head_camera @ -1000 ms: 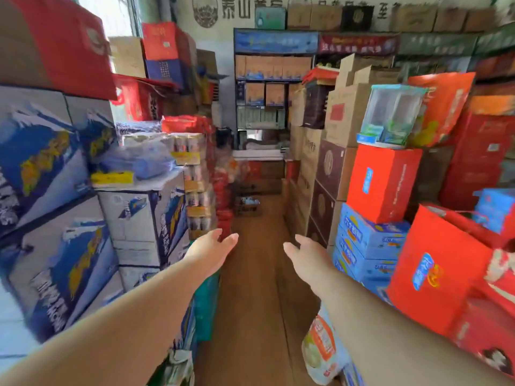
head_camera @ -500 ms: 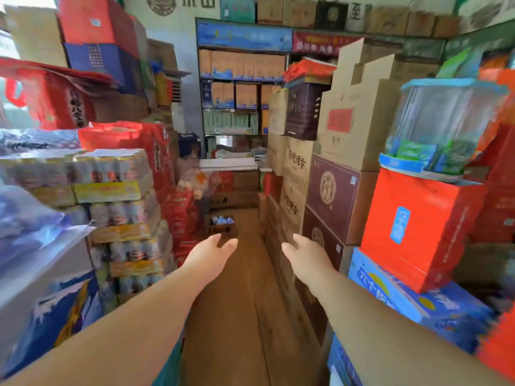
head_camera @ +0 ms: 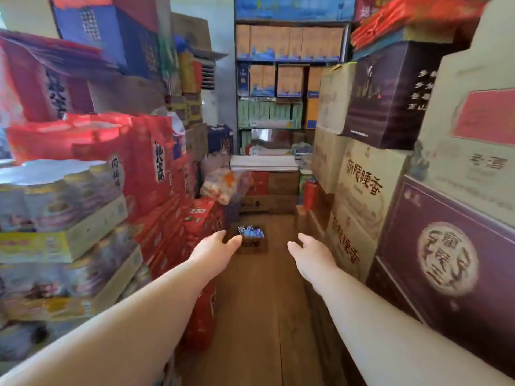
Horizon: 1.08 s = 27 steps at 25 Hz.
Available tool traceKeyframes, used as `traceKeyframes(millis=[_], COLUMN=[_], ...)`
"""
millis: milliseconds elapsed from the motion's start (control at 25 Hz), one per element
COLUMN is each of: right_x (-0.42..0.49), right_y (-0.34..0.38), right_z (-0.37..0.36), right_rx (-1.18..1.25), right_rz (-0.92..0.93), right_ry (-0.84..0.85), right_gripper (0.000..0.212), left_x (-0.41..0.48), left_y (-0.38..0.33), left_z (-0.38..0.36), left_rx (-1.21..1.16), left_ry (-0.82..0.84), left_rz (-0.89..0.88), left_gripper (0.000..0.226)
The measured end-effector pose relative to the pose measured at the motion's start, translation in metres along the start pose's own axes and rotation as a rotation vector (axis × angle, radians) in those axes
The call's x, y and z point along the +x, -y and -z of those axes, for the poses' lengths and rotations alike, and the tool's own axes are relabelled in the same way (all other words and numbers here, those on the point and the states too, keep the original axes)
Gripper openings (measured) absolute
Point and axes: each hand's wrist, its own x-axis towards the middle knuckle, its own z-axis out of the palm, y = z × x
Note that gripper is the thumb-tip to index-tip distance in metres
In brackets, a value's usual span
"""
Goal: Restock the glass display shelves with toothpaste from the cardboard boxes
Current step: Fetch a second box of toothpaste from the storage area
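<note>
A small open cardboard box [head_camera: 253,244] sits on the wooden floor far down the aisle, with several blue packs [head_camera: 250,232] standing in it; whether they are toothpaste I cannot tell. My left hand [head_camera: 216,250] reaches forward, fingers loosely apart, empty, its fingertips overlapping the box's left edge in the view. My right hand [head_camera: 312,256] is also stretched out and empty, to the right of the box. No glass display shelves are visible.
Stacked goods wall the narrow aisle: canned-drink trays [head_camera: 55,218] and red cartons [head_camera: 145,162] on the left, brown and purple liquor cartons [head_camera: 362,190] on the right. A metal shelf [head_camera: 289,73] of boxed goods stands at the far end. The floor [head_camera: 259,316] runs between.
The view has advanced down the aisle; the far shelf and the floor box look closer. Both hands stay stretched forward and empty.
</note>
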Motion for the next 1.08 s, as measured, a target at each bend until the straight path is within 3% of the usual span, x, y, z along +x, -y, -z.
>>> traceKeyframes(millis=[280,680,840,1080], right_x=[0.249,0.605,0.769,0.963], right_y=[0.010,0.008,0.002,0.024], right_z=[-0.068,-0.100,-0.150,-0.221], right_rx=[-0.009,-0.063,-0.055,-0.064], right_rz=[-0.066,-0.160,-0.149,-0.208], right_ry=[0.018,-0.027,0.072,0.187], right_gripper=[0.052,0.055,0.055,0.054], left_x=[0.258,0.613,0.759,0.951], left_y=[0.014,-0.043,-0.031,-0.020], left_z=[-0.047,-0.127,-0.169,-0.172], left_rx=[0.017,0.091,0.094,0.152], left_ry=[0.044,0.159,0.142,0.061], left_rz=[0.026,-0.050,0.042,0.107], left_gripper=[0.066,0.065,0.066,0.054])
